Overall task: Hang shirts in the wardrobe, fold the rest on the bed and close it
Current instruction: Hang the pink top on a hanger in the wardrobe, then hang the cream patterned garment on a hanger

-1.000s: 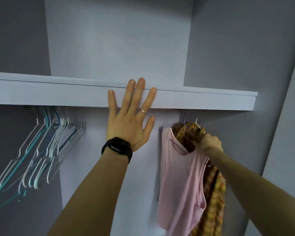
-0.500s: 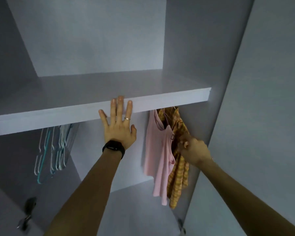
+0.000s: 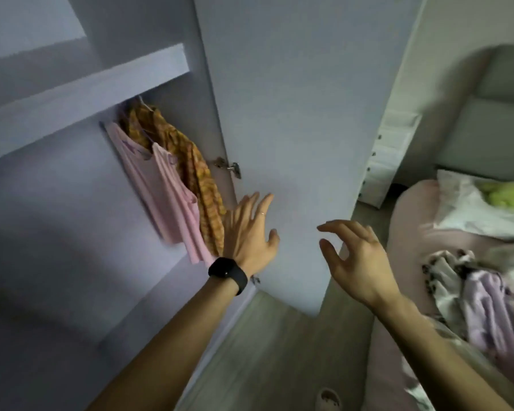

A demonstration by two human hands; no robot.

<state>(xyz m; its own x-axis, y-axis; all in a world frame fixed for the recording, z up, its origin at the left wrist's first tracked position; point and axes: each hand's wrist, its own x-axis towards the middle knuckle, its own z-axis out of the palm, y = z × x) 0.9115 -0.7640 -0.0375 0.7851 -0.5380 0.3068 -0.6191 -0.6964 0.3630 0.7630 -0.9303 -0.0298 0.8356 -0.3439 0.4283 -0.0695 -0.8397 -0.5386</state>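
Observation:
A pink top and an orange checked shirt hang side by side under the wardrobe shelf. The wardrobe door stands open to their right. My left hand, with a black watch on the wrist, is free in front of the door with spread fingers and holds nothing. My right hand hovers to its right with loosely bent fingers, also empty. A heap of lilac and patterned clothes lies on the pink bed at the right.
A white pillow with a green cloth on it lies at the head of the bed, below a grey headboard. A white drawer unit stands behind the door. Wooden floor runs between wardrobe and bed.
My left hand left the shelf edge and my right hand let go of the hanging shirts. Both hands pulled back as my view swung right toward the door and the bed.

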